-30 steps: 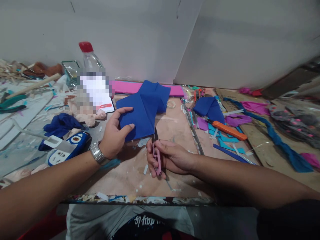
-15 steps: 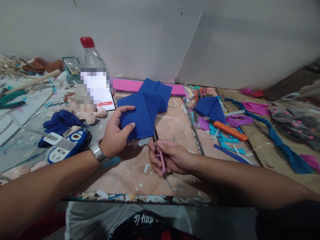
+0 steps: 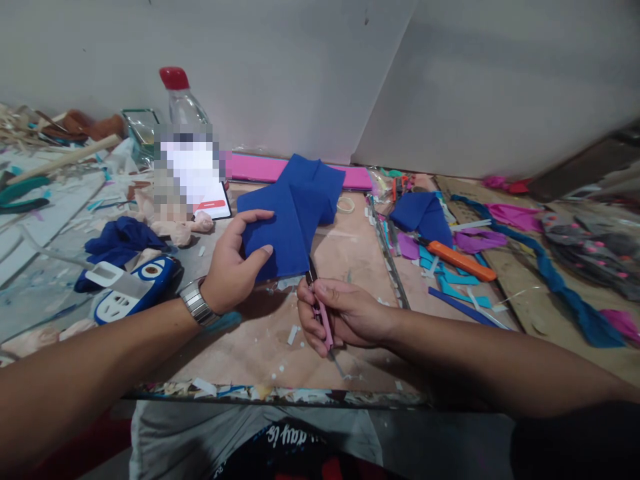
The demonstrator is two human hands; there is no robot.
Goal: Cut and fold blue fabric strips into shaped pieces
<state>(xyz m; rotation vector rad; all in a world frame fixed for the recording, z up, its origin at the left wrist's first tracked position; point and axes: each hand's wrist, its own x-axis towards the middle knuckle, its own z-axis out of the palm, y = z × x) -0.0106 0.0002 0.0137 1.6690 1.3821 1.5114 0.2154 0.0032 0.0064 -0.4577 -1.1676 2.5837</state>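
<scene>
In the head view my left hand [image 3: 235, 257], with a metal watch at the wrist, grips the near left side of a folded royal-blue cloth [image 3: 277, 237]. The thumb lies on top and the other fingers are partly hidden. My right hand [image 3: 345, 310] is closed around pink-handled scissors [image 3: 326, 325]. Their dark, narrow blades point away from me and meet the cloth's near right corner. The fingers cover much of the handles, so how far the blades are apart is unclear.
Left are a blue-and-white power strip [image 3: 133, 290], a lit phone [image 3: 197, 177] and a red-capped bottle [image 3: 183, 100]. An orange utility knife [image 3: 463, 260] lies among scraps at right. Behind the cloth run a pink strip [image 3: 255, 168] and a tape ring [image 3: 345, 205].
Almost nothing differs. The cloth and both hands sit a few pixels further right in the picture, with the grips unchanged.
</scene>
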